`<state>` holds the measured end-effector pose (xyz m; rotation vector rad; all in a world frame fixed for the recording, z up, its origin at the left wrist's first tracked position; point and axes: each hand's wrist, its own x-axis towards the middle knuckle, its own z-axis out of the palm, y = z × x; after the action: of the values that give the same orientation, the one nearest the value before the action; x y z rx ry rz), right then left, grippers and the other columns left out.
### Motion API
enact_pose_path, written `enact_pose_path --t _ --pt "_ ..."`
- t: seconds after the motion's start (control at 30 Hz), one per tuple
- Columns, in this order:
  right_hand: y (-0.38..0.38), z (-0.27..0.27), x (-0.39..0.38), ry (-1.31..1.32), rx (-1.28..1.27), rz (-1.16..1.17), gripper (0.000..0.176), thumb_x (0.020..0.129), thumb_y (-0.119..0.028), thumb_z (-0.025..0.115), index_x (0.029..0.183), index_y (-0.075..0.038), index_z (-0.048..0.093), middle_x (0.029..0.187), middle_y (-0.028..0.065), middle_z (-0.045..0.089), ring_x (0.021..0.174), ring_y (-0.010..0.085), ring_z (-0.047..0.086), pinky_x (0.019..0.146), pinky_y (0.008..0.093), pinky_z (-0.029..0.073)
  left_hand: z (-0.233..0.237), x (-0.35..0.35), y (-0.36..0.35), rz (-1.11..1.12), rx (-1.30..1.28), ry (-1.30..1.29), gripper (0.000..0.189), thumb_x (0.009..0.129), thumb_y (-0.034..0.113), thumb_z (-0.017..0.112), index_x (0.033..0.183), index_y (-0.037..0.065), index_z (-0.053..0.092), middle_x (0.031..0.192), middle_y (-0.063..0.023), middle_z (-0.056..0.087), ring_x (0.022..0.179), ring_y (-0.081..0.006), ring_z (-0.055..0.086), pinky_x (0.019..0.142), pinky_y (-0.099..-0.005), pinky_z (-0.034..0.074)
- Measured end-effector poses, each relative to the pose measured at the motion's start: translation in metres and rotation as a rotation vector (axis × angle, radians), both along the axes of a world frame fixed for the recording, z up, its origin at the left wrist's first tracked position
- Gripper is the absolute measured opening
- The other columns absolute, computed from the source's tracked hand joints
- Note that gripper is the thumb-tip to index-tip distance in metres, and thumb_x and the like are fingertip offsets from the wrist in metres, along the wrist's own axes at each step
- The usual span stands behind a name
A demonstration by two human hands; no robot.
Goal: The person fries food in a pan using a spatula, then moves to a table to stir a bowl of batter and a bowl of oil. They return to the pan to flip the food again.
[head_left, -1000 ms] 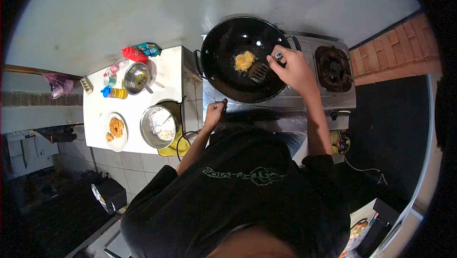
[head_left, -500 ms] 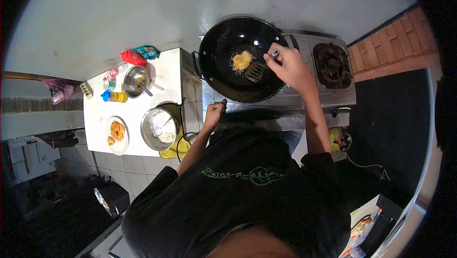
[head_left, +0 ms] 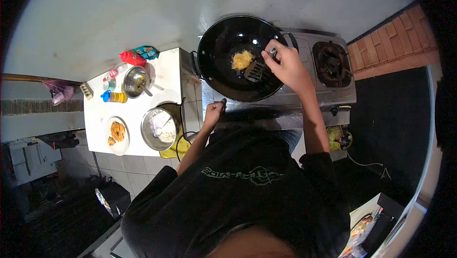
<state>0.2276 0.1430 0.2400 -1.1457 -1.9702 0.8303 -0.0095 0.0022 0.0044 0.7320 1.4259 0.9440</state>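
My right hand (head_left: 289,67) is wrapped round the handle of a slotted spatula (head_left: 254,72), whose dark blade is down in a large black wok (head_left: 223,85). Just left of the blade, a golden fried piece of food (head_left: 242,60) lies in the oil at the bottom of the wok. My left hand (head_left: 213,115) is closed at the front left edge of the stove (head_left: 309,97), below the wok. A small dark tip shows at its fingers, but I cannot make out what they hold, if anything.
On the white table (head_left: 95,120) at left stand a metal bowl of white flour (head_left: 163,129), a plate of fried pieces (head_left: 117,134), a smaller metal bowl with a spoon (head_left: 136,81), a yellow bottle (head_left: 114,97) and a red packet (head_left: 132,58). A bare burner (head_left: 332,64) is at right.
The spatula blade has shifted very slightly beside the fried piece, and my right hand has moved a little left with it. My left hand stays at the stove's edge.
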Motion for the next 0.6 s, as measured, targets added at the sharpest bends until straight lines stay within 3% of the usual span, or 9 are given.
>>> enact_pose_path --t 0.23,0.3,0.53,0.6 --pt "0.004 -0.011 0.002 0.018 -0.048 0.016 0.02 0.093 -0.016 0.059 0.083 -0.001 0.05 0.049 0.0045 0.042 0.045 0.0076 0.043 0.044 0.0286 0.032 -0.001 0.0 0.001 0.006 -0.023 -0.044 0.051 0.097 0.031 0.056 0.051 0.012 0.044 0.051 0.0076 0.038 0.044 -0.0042 0.029 0.044 -0.026 0.02" --pt "0.004 -0.012 0.001 0.061 -0.056 -0.022 0.02 0.09 -0.013 0.06 0.081 0.002 0.05 0.053 0.0162 0.048 0.043 0.0202 0.042 0.046 0.0359 0.035 0.0 0.0 0.001 0.007 -0.017 -0.048 0.051 0.096 0.032 0.056 0.052 0.012 0.044 0.051 0.0076 0.038 0.044 -0.0041 0.029 0.044 -0.026 0.02" --pt "0.001 -0.006 0.001 -0.043 -0.001 -0.043 0.018 0.09 -0.012 0.06 0.083 0.002 0.05 0.055 0.0172 0.05 0.044 0.0258 0.045 0.047 0.0373 0.036 0.006 0.002 0.001 0.011 -0.009 -0.011 0.051 0.097 0.032 0.055 0.051 0.013 0.042 0.049 0.0071 0.037 0.041 -0.0044 0.029 0.041 -0.0258 0.019" --pt "0.003 -0.016 0.0 0.083 -0.017 -0.049 0.019 0.09 -0.012 0.06 0.084 0.002 0.049 0.056 0.0181 0.051 0.045 0.0283 0.048 0.048 0.0384 0.037 0.004 0.002 0.001 0.015 -0.009 -0.003 0.051 0.097 0.032 0.055 0.051 0.013 0.042 0.048 0.007 0.037 0.04 -0.0045 0.029 0.041 -0.0258 0.019"
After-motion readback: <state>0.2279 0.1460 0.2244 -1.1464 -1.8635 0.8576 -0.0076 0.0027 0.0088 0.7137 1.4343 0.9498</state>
